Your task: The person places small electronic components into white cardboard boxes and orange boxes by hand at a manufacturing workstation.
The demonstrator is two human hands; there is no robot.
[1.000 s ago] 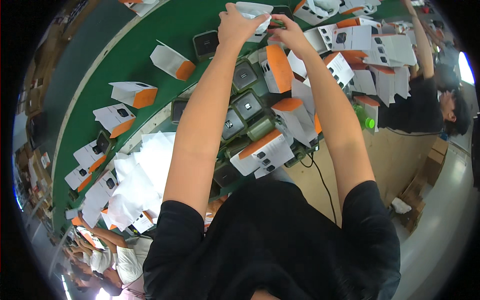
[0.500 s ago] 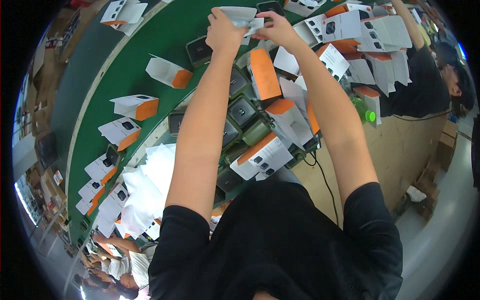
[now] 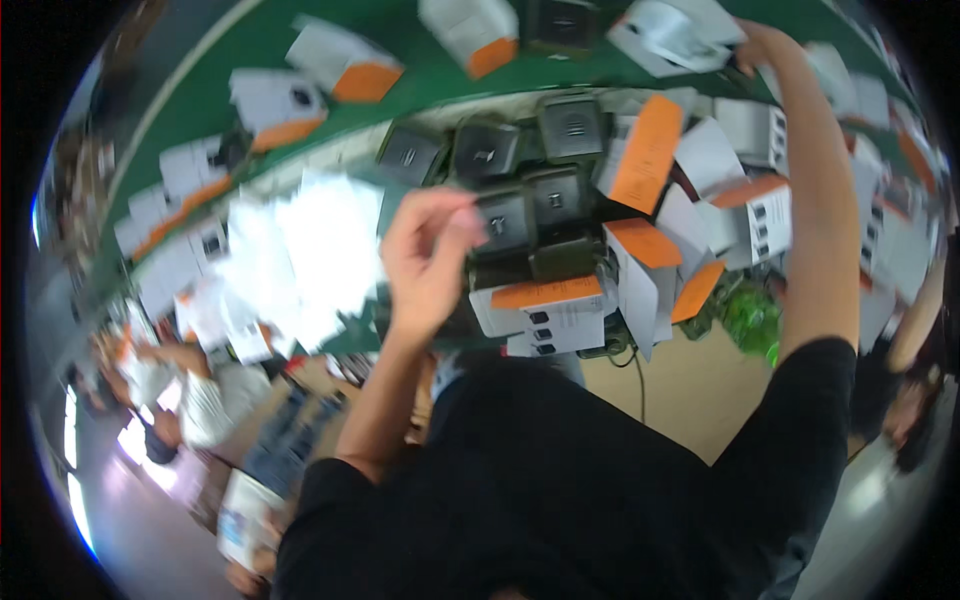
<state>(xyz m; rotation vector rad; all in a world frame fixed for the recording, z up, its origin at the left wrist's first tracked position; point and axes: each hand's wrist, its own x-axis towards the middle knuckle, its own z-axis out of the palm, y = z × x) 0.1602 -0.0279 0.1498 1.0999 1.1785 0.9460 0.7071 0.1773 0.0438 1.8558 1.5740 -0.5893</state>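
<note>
Left grip (image 3: 428, 258) part-open, empty; right grip (image 3: 757, 48) at box (image 3: 640, 48) edge, hold unclear. Steady box, avoid creasing.

Left fingers (image 3: 461, 231) blurred; right fingers (image 3: 747, 60) blurred, grip unclear; carton (image 3: 465, 26) cut by upper edge.

Bleaching nearly white at the paper stack (image 3: 310, 255); blurring with motion right of it, across the left hand (image 3: 425, 265); flaring from light strips (image 3: 70, 430) beyond its lower left; curving and darkening farthest from it.
</note>
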